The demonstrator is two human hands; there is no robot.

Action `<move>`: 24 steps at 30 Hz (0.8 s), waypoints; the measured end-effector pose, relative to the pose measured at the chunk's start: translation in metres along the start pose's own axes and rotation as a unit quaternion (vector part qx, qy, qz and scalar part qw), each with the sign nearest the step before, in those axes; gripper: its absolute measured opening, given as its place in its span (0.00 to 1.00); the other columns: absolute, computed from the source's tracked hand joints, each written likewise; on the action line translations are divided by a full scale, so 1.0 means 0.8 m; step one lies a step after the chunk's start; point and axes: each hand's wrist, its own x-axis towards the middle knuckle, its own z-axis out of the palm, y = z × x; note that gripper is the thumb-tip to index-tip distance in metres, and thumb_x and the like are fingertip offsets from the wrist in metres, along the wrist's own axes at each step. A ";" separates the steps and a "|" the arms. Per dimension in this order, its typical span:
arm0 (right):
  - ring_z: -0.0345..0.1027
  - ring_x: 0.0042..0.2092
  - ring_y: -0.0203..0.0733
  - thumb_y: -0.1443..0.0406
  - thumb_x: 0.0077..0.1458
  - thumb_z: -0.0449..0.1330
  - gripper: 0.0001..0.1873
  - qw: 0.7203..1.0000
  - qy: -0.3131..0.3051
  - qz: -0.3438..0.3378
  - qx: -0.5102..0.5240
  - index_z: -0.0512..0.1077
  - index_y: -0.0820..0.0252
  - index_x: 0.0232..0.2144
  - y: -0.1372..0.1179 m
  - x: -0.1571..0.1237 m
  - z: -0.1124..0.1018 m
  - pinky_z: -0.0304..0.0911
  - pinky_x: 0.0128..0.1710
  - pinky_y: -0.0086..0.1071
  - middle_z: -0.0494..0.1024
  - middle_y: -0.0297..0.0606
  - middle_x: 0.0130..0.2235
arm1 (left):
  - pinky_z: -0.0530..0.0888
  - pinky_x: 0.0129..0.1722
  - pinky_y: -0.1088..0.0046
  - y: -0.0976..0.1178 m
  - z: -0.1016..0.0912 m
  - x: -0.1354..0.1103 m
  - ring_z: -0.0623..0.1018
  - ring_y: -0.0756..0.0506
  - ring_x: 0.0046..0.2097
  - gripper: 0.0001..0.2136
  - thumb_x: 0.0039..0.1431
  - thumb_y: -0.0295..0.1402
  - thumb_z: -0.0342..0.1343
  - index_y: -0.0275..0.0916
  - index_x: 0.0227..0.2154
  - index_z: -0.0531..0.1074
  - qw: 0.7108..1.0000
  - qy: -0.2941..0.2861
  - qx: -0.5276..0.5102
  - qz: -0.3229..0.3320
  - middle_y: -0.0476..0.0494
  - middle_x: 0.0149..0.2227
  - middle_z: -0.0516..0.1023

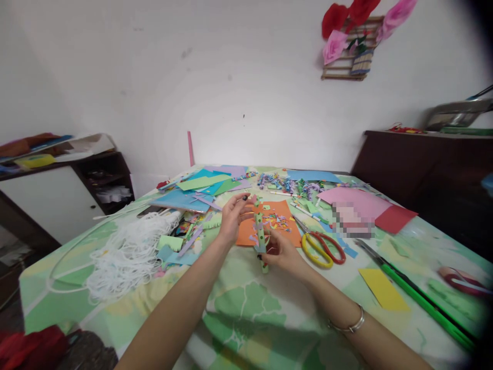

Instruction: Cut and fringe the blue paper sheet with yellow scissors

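A narrow light-green paper roll (pixel 261 236) with dark dots and coloured scraps on it stands roughly upright between my hands. My right hand (pixel 284 254) pinches its lower part between thumb and fingers. At its upper end is my left hand (pixel 232 218), fingers bent around it, with a small pink scrap by the fingertips. Exactly how the left fingertips grip is too small to make out. Behind the roll, an orange sheet (pixel 244 236) carries many tiny paper bits (pixel 279 222). Scissors with yellow and red handles (pixel 318 249) lie right of my right hand.
White cord (pixel 123 257) is heaped on the left. Coloured sheets (pixel 206 182) lie at the back left, with curled paper pieces (pixel 287 184) beside them. Pink paper (pixel 354 203), a yellow card (pixel 384 289) and a long green-handled tool (pixel 419 298) are on the right.
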 end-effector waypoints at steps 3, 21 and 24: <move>0.67 0.28 0.37 0.67 0.43 0.64 0.26 1.000 0.017 -0.008 0.010 0.66 0.56 0.47 -0.001 0.002 -0.001 0.65 0.29 0.30 0.74 0.32 0.33 | 0.75 0.34 0.71 -0.006 -0.002 0.002 0.79 0.48 0.31 0.20 0.51 0.48 0.59 0.37 0.39 0.75 0.999 -0.035 0.003 -0.024 0.41 0.36 0.80; 0.72 0.35 0.38 0.63 0.62 0.60 0.09 0.984 0.142 -0.049 -0.092 0.72 0.65 0.41 -0.002 0.004 -0.027 0.72 0.35 0.35 0.76 0.37 0.38 | 0.76 0.42 0.61 -0.055 -0.012 -0.004 0.76 0.44 0.44 0.14 0.62 0.36 0.55 0.35 0.48 0.69 0.947 -0.190 0.151 -0.211 0.40 0.47 0.74; 0.72 0.37 0.40 0.63 0.60 0.61 0.09 0.956 0.243 -0.105 -0.127 0.72 0.64 0.40 -0.037 -0.034 -0.046 0.71 0.38 0.37 0.76 0.37 0.39 | 0.75 0.44 0.58 -0.057 -0.017 0.002 0.76 0.42 0.46 0.16 0.62 0.37 0.55 0.36 0.51 0.68 0.953 -0.146 0.160 -0.211 0.39 0.50 0.72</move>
